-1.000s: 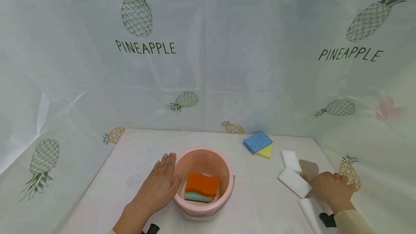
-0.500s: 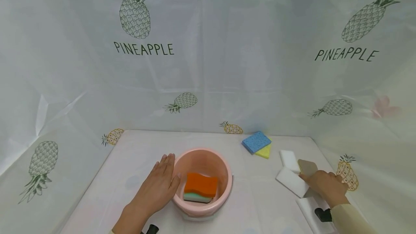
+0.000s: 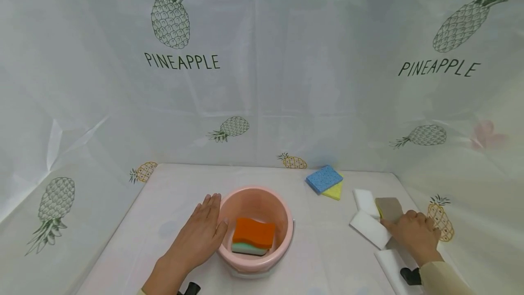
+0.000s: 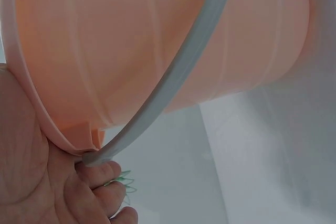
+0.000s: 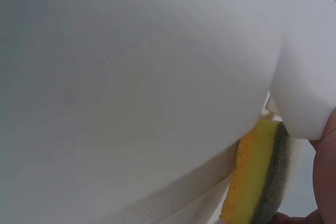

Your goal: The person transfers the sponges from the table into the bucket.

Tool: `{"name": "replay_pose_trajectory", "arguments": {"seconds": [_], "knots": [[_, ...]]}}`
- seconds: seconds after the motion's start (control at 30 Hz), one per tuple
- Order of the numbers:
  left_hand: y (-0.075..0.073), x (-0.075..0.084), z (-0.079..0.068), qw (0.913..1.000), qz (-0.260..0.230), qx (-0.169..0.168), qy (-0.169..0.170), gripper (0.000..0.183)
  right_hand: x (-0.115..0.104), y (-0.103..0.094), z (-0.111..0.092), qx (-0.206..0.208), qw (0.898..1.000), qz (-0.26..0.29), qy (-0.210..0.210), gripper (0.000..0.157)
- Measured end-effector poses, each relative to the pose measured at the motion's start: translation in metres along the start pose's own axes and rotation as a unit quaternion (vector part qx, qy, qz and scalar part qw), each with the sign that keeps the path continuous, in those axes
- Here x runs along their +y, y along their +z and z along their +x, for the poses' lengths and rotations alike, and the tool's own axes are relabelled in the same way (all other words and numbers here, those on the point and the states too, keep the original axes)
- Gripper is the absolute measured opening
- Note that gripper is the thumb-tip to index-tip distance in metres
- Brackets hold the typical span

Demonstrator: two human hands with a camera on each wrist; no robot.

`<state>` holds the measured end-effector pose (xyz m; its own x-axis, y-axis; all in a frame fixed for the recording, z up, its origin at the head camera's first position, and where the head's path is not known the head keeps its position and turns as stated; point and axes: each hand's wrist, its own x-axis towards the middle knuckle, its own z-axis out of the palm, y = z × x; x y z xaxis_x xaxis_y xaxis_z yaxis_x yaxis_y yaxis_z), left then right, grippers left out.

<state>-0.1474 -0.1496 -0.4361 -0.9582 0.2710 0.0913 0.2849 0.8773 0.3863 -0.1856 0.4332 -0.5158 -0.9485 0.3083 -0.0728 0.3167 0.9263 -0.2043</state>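
My left hand (image 3: 194,238) lies with straight fingers along the left rim of a pink bucket (image 3: 255,266). The left wrist view shows its palm against the rim, below the grey handle (image 4: 168,80). Inside the bucket, an orange wavy sponge (image 3: 254,232) sits on a pale green one (image 3: 249,248). At the right, my right hand (image 3: 415,236) grips a scrub sponge (image 3: 390,208) with a grey-brown face and yellow side. Thumb and fingertips show at that scrub sponge (image 5: 252,177) in the right wrist view; the remaining fingers are hidden.
White sponge blocks (image 3: 370,230) lie left of the right hand, one (image 3: 365,202) behind another. A larger white piece (image 3: 395,270) lies near the right wrist. Farther back, a blue sponge (image 3: 324,179) overlaps a yellow one (image 3: 335,190). A pineapple-print sheet (image 3: 262,81) hangs behind.
The grey-and-yellow scrub sponge has shifted slightly away and tilted, showing more yellow side, as the right hand grips it. The left hand and bucket have stayed put.
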Motion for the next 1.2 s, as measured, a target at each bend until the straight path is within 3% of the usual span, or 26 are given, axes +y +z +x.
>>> {"name": "replay_pose_trajectory", "arguments": {"seconds": [0.13,0.37,0.73,1.2], "knots": [[0.000,0.001,0.000,1.0000,0.002,0.000,-0.001,0.072,0.003,0.003,0.001,0.050,0.998,-0.010,-0.028,0.107],[0.000,0.001,0.000,1.0000,0.002,0.001,-0.002,0.072,-0.001,0.002,0.001,0.099,0.994,-0.025,-0.050,0.089],[-0.001,0.002,-0.001,0.9999,-0.009,0.008,-0.004,0.071,-0.003,0.005,0.002,0.154,0.984,-0.042,-0.082,0.079],[0.001,0.000,0.000,0.9998,-0.016,-0.001,-0.008,0.071,-0.015,0.003,0.004,0.245,0.952,-0.095,-0.160,0.065]]}}
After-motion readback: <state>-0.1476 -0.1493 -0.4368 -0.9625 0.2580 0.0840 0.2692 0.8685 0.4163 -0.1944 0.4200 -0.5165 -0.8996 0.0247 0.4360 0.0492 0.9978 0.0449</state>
